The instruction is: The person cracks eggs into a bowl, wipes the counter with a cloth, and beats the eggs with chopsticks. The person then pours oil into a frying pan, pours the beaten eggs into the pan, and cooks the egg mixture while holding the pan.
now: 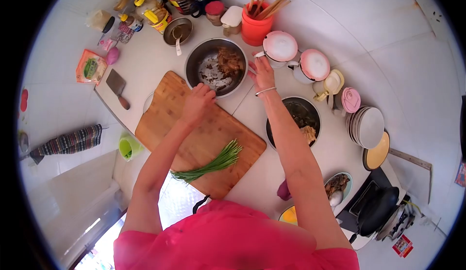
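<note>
A wide metal bowl (191,71) stands at the far end of the cutting board, with brown shredded food (229,62) on one side of its inside. My left hand (198,103) is closed at the bowl's near rim, fingers curled over the edge. Against the right side of the same bowl, my right hand (263,75) grips the rim, with a bracelet on its wrist. Below my left hand lies the wooden cutting board (170,105), with a bundle of green chives (213,163) near its front corner.
A second metal bowl (316,119) with dark food sits partly under my right forearm. A cleaver (116,86) lies at the left counter edge. Lidded enamel mugs (280,46), a red chopstick holder (257,29) and stacked bowls (371,126) line the wall. A black wok (378,210) is at right.
</note>
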Tool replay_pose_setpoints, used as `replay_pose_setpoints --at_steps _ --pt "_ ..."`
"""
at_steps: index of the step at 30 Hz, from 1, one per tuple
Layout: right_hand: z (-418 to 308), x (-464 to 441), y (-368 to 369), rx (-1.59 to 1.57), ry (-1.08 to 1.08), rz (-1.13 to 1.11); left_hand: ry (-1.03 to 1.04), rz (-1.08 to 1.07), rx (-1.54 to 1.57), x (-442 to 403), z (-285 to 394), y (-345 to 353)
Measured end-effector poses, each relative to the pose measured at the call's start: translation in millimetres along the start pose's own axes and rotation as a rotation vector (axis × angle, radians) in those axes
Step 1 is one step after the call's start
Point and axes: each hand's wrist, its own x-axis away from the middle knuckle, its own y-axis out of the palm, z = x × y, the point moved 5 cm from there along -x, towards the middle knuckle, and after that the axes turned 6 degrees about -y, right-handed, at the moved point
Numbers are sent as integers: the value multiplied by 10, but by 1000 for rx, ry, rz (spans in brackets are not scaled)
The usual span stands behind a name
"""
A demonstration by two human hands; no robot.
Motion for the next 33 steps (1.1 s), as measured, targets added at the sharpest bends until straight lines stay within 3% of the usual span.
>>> replay_pose_setpoints --at_steps 2,6,17,21,26,28,31,33 --pt "-44 29 3 -106 -42 34 -4 -48 -2 1 -5 -33" --pt "-15 120 -247 -28 -31 186 9 74 161 -28 139 -229" --pt "-425 919 -278 489 -289 81 53 181 335 -213 750 -626" --pt "-809 1459 -262 642 -355 8 46 181 463 -417 1250 -968" --pt "-1278 2302 -428 727 -572 13 287 39 347 -486 2063 -983" --pt "-1570 2673 -548 772 -491 35 296 -94 379 -388 2454 -1024" --pt "-1740 3078 -906 584 -564 100 410 -158 351 -212 3047 -1026" --pt "-2048 3458 -1093 695 -530 184 496 -166 348 -96 3427 -991"
